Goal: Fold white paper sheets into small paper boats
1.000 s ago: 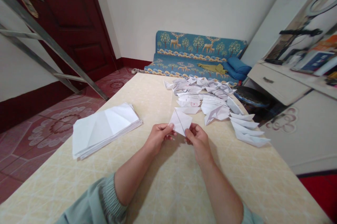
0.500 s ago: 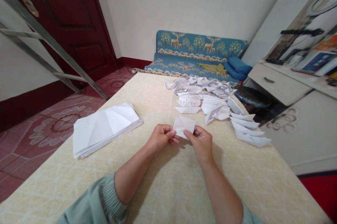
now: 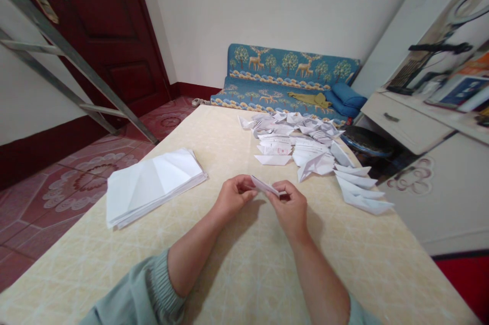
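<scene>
A small folded piece of white paper (image 3: 265, 186) is held between my two hands just above the table, turned nearly edge-on to me. My left hand (image 3: 236, 195) pinches its left end between thumb and fingers. At the other end, my right hand (image 3: 289, 204) grips it the same way, with the thumb on the near side. Beyond the hands lie many folded paper boats (image 3: 273, 158), set in nested rows and a loose heap. Another short row of paper boats (image 3: 361, 190) runs along the right edge.
A stack of creased white paper sheets (image 3: 156, 182) lies on the left of the patterned table (image 3: 237, 274). Past the far edge stands a blue sofa (image 3: 263, 85). A ladder (image 3: 82, 68) leans at the left; a white cabinet (image 3: 405, 121) and a round stool (image 3: 364, 141) are at the right.
The folded paper has tipped from showing its flat square face to nearly edge-on. Both hands have kept their hold and turned slightly with it.
</scene>
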Demonstrator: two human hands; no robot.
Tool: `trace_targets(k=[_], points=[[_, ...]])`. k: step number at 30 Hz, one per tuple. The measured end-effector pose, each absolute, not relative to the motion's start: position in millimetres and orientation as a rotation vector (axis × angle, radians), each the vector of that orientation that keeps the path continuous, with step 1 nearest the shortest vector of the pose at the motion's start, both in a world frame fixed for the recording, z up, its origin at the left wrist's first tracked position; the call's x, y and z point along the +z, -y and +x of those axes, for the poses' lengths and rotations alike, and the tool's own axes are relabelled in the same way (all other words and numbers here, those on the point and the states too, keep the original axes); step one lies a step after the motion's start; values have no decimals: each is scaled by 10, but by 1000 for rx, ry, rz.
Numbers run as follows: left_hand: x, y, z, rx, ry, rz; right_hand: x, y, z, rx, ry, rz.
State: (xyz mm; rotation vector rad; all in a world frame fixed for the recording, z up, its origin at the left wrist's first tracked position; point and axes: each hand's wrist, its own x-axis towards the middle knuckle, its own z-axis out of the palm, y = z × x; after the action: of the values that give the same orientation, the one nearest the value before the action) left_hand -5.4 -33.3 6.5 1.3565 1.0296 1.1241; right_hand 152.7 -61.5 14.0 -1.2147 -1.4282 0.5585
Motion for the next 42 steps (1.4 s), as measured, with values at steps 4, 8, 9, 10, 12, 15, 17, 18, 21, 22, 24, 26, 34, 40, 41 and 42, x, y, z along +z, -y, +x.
trace_targets(k=[4,8,9,10,12,15,17,18,21,22,24,26,34,40,41,42], points=[[75,334,-80,1228,-1180,1517,117,596,1555,271,1659,-1181],[127,363,-91,1270,-1218,1797,97,566,1589,121,1746,-1229],[147,373,-91,1264,-1217,1876,94,560,1593,107,1753,-1242],[166,383,-90,1255,-1213,1948,91,556,1595,101,1757,-1254],[195,399,-86,1231,-1194,2069,84,550,1593,108,1764,-1270],[198,401,-88,1177,-1159,2213,73,547,1582,143,1778,-1292],[175,388,-96,1132,-1148,2278,65,549,1574,175,1788,-1298],[160,380,-102,1108,-1145,2300,61,550,1571,192,1793,-1296],[113,358,-120,1044,-1130,2342,46,554,1568,241,1804,-1284],[99,353,-125,1024,-1123,2353,40,556,1570,254,1810,-1285],[78,349,-135,982,-1105,2372,28,564,1581,270,1824,-1305],[69,348,-145,937,-1089,2388,23,577,1601,280,1849,-1353],[124,335,-176,808,-1071,2402,119,634,1650,374,1901,-1505],[96,313,-141,769,-1231,2312,131,622,1614,326,1855,-1615],[85,306,-131,769,-1266,2291,123,615,1606,303,1845,-1644],[74,298,-120,770,-1305,2269,115,607,1598,278,1838,-1675]])
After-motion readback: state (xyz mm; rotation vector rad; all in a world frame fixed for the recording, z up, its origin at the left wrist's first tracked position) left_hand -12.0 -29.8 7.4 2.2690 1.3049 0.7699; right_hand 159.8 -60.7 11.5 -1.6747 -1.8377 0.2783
